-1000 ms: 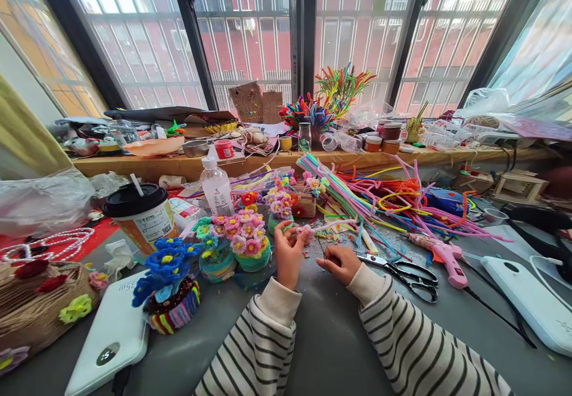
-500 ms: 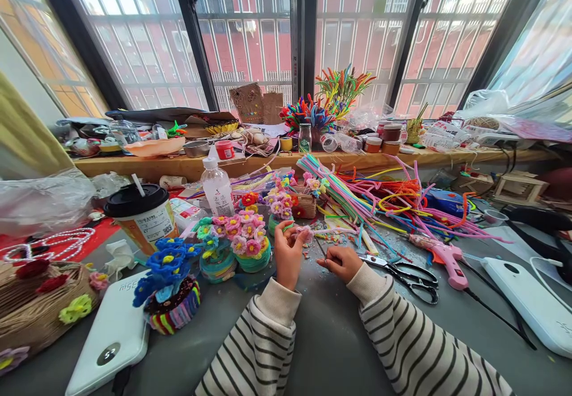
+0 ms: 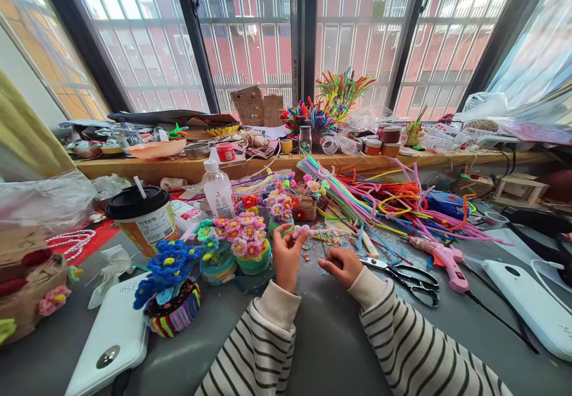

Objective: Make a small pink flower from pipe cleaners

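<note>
Left hand [image 3: 286,259] pinching small pink flower [image 3: 300,231]; right hand [image 3: 342,265] pinching thin stem [image 3: 322,247] just beside. Step: flower being wound. Next move calling for steady tension. Scissors [image 3: 409,277] lying right of right hand.

A small pink pipe-cleaner flower [image 3: 300,231] is pinched upright just above the grey table, with a thin wire [image 3: 322,247] held slanting beside it.
</note>
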The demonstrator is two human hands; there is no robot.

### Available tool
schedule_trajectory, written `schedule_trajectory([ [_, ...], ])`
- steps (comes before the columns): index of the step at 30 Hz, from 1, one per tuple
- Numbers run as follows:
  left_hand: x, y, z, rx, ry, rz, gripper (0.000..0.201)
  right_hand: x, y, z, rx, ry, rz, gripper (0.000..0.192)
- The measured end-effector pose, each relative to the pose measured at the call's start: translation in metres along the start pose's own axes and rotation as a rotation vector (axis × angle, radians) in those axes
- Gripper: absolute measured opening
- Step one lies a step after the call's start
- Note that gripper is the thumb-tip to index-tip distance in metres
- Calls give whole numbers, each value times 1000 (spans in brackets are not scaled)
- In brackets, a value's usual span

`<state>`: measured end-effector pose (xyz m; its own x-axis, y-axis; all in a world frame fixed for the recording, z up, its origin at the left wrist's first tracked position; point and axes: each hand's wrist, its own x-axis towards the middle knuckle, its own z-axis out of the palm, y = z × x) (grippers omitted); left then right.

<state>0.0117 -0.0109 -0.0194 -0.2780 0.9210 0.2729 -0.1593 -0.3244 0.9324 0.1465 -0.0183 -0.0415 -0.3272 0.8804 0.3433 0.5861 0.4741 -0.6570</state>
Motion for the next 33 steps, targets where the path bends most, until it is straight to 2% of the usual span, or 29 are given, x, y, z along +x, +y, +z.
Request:
schedule_trajectory([
  [6, -5, 2, 2, 137, -58, 77, 41, -1, -1, 0, -27, -30, -37, 32],
  [13, -7, 5, 4, 130, -119, 89, 36, 0, -1, -1, 7, 10, -46, 32],
  [19, -7, 6, 3, 113, -109, 78, 33, 2, 0, -1, 84, 36, -42, 34],
  [25, -4, 7, 2, 133, -50, 85, 22, 0, -5, -3, 184, 64, 8, 35],
  [29, -2, 6, 0, 134, -9, 109, 18, -2, -9, -7, 359, 21, 17, 41],
  [33, 0, 4, -1, 48, 29, 74, 20, 2, -6, -13, 831, -127, 131, 53],
])
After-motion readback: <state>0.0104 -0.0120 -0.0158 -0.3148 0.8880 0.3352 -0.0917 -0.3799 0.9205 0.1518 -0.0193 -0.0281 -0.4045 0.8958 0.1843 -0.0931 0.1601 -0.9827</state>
